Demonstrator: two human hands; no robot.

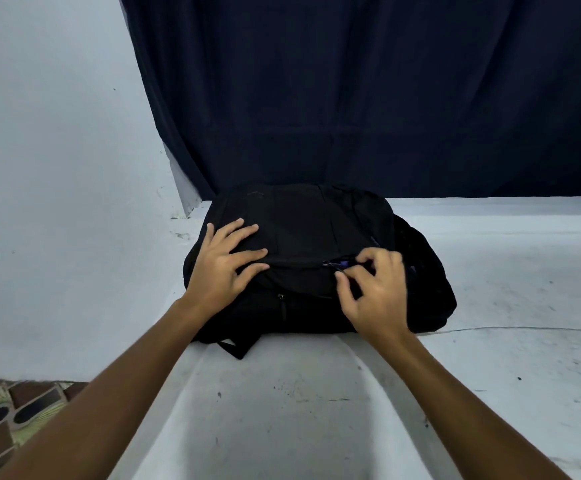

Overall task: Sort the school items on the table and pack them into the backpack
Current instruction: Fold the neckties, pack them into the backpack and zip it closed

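Note:
A black backpack [310, 233] lies flat on the pale table [317, 410], near the back by the curtain. My left hand [225, 268] presses flat on its left side with fingers spread. On the bag's right side my right hand [374, 289] has its fingers curled at the purple zipper pull [342, 264] and pinches it. The zipper line runs leftward from the pull across the bag. A strap [239, 346] sticks out from under the bag's near edge. No loose school items show on the table.
A dark blue curtain [351, 98] hangs behind the table. A pale wall [57, 168] stands to the left. Patterned floor tiles [1, 420] show at the bottom left, beyond the table's left edge. A thin wire [524, 328] lies on the table right of the bag.

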